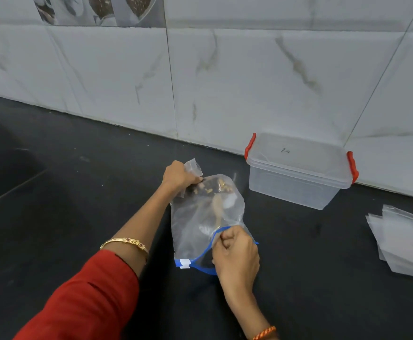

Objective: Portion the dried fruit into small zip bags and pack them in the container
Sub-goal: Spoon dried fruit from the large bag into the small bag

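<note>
A large clear zip bag (195,224) with a blue slider rim lies on the dark counter, its mouth toward me. A little dried fruit (212,188) sits at its far end. My left hand (179,176) grips the far end of the bag together with a small clear zip bag (193,166). My right hand (236,256) is closed on the blue rim at the bag's mouth, which is partly open. A clear plastic container (296,177) with red clips and its lid on stands to the right, against the wall.
A stack of empty small zip bags (404,241) lies at the right edge of the black counter (78,192). A marbled tile wall (225,82) runs along the back. A sunken ledge shows at the far left.
</note>
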### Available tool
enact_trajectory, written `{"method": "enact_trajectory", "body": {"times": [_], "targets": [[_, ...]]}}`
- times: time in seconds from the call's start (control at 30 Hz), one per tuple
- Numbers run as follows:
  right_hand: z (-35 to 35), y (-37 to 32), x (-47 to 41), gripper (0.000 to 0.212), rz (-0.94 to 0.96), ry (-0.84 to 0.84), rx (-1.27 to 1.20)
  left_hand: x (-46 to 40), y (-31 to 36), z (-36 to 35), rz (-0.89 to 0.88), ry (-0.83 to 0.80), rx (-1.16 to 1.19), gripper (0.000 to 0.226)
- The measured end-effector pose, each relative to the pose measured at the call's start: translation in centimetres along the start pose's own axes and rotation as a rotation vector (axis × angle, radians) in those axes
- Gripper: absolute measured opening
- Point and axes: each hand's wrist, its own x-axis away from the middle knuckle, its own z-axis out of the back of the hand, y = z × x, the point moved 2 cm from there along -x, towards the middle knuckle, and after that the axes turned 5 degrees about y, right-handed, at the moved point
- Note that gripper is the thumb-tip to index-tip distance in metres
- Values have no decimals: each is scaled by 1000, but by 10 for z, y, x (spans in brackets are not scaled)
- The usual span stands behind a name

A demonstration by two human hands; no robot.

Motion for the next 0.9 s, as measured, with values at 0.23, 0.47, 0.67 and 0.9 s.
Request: {"method": "enact_trajectory", "body": {"times": [0.23,0.47,0.67,0.9], "targets": [[-5,2,-4,36,-26,31,-94,14,6,3,-236,125,202,18],[4,8,9,30,-12,73,-187,32,12,23,-610,490,294,17],[9,8,8,26,-40,46,-260,9,4,18,-309,244,-85,17],[9,9,7,27,-40,37,-288,-1,12,17,-157,150,-80,18]]}}
